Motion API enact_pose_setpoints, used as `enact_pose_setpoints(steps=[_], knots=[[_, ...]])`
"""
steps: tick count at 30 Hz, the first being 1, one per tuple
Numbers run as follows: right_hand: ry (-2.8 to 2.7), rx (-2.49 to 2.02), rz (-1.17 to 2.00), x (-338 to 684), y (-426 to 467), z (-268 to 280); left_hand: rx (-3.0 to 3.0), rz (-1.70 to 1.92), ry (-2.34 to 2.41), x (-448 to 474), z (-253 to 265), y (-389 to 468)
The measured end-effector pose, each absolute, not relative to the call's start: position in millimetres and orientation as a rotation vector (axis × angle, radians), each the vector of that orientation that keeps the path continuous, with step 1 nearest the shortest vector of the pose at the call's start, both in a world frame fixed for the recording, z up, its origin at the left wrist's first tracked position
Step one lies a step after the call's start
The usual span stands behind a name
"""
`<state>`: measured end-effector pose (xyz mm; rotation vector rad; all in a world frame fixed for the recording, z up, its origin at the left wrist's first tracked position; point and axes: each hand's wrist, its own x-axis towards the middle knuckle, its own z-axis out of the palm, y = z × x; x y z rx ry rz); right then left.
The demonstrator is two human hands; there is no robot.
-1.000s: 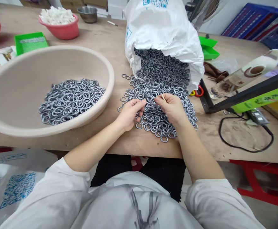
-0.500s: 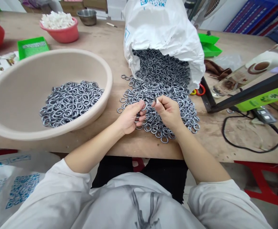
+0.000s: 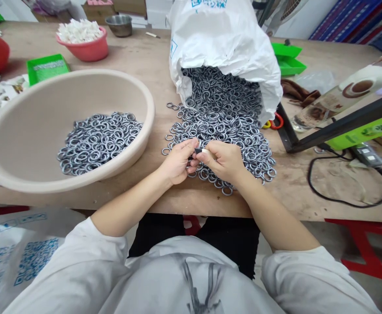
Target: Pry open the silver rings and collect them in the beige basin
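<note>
My left hand [image 3: 179, 163] is closed in a pinch over the near edge of a heap of grey rings [image 3: 230, 126]. Between its fingertips is a grey ring, now mostly hidden. From the thumb and fingers of my right hand [image 3: 223, 160] sticks a small piece with a dark tip and a white part [image 3: 204, 151]. Its dark tip meets the left fingertips at the ring. The heap spills from the mouth of a white sack [image 3: 220, 39] lying on its side. To the left, a large beige basin [image 3: 23, 126] holds a pile of similar rings.
Behind the basin are a green tray [image 3: 48, 69], a pink bowl [image 3: 91, 50] of white pieces and a metal bowl [image 3: 120, 27]. On the right, a black metal frame [image 3: 341, 120], a bottle [image 3: 338, 98] and a looped black cable [image 3: 311, 183] take up the table [image 3: 295, 196].
My right hand has moved left and slightly down, bringing the dark tip against the ring in my left fingers. The left hand stays nearly in place; the view has shifted slightly.
</note>
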<state>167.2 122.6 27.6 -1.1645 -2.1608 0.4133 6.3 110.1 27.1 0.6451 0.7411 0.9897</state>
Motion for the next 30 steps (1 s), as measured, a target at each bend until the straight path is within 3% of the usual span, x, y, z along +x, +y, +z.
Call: enact_pose_setpoints(steps=[5, 10, 17, 19, 24, 30], knots=[[-1.832, -1.535, 0.292, 191.0, 147.1, 26.0, 0.732, 0.903, 0.600, 4.5, 29.3, 106.6], [-2.041, -1.914, 0.063, 196.5, 157.7, 21.9, 0.623, 1.012, 0.739, 0.8, 30.6, 116.7], [-2.007, -1.879, 0.106, 187.0, 160.0, 21.0, 0.540, 1.039, 0.807, -3.0, 34.5, 123.0], [-1.926, -1.752, 0.295, 187.3, 158.3, 23.7, 0.572, 1.024, 0.848, -1.6, 32.2, 123.0], [-1.729, -1.177, 1.112, 180.1, 145.1, 31.9, 0.791, 0.967, 0.917, 5.6, 24.8, 118.1], [-1.664, -1.058, 1.524, 178.9, 139.0, 36.1, 0.888, 0.903, 0.845, 7.5, 24.1, 111.8]])
